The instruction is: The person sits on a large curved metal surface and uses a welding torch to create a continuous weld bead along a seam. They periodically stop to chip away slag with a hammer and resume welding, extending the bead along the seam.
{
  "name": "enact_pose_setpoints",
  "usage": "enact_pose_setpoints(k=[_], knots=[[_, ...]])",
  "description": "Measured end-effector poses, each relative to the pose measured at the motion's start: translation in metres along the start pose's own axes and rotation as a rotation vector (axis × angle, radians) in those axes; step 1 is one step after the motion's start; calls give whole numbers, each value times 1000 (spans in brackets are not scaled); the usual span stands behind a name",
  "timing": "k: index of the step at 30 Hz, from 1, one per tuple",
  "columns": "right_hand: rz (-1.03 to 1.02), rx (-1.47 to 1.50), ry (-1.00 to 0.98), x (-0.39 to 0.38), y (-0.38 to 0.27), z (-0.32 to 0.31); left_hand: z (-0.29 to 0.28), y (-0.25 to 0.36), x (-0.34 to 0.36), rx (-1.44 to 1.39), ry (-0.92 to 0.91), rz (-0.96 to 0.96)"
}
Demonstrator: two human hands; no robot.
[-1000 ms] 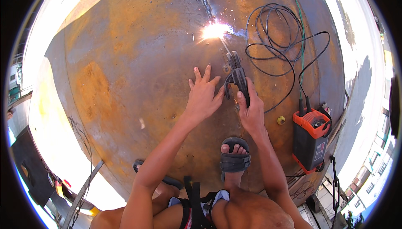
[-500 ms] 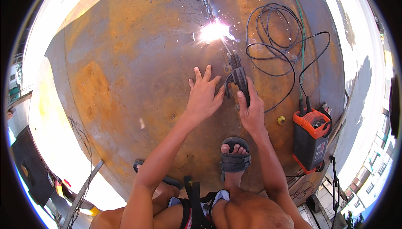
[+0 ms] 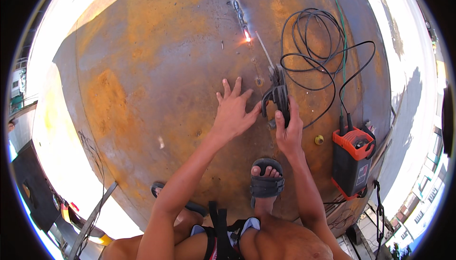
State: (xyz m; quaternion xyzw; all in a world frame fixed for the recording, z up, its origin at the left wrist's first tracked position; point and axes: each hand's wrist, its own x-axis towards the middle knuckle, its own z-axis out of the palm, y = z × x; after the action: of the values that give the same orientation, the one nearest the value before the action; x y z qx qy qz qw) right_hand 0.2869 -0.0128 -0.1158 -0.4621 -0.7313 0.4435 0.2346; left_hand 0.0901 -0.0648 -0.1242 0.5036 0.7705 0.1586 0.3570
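Right hand holds electrode holder closed; left hand lies spread, empty, on rusty steel tank; keep rod tip close to weld seam

right hand hides the electrode holder grip; orange welding machine labels too small

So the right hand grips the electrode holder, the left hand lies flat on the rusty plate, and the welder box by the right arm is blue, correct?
Not quite: the welder box is orange and black, not blue, as the head view shows. The rest stands: the right hand grips the electrode holder and the left hand lies flat on the rusty plate.
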Motion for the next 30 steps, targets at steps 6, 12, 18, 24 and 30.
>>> enact_pose_setpoints(k=[6,12,18,24,30], knots=[[-10,6,-13,0,0,1,5,-3,-2,-44,67,39],[-6,9,-35,2,1,0,6,-3,-1,-59,60,44],[-2,6,-50,6,2,5,6,-4,-1,-43,61,54],[8,-22,-46,9,0,8,8,-3,-2,-17,70,58],[50,-19,-53,11,0,11,9,-3,-1,-13,70,44]])
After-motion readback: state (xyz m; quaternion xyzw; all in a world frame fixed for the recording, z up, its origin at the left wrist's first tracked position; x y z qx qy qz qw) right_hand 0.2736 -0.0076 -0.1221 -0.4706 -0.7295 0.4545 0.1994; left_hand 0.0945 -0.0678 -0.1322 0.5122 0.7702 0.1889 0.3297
